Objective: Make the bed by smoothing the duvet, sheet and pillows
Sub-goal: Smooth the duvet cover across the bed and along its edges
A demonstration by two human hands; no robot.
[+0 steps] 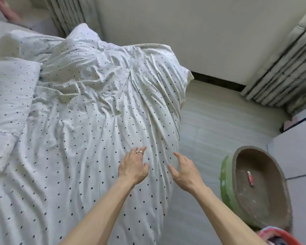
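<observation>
My left hand (132,167) lies palm down on the dotted duvet (95,106), fingers spread and gripping nothing. My right hand (185,171) hovers just beside it at 3 o'clock, fingers loosely open, empty. The wrinkled duvet covers the bed; a pillow (9,92) sits at 9 o'clock. A brown basin (260,188) stands on the floor at 4 o'clock.

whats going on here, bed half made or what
A person is making the bed. Both hands, the left hand wearing a ring and the right hand, reach open over the polka-dot duvet near its edge, gripping nothing. The duvet is still heavily wrinkled, and a matching pillow lies at the left.
</observation>
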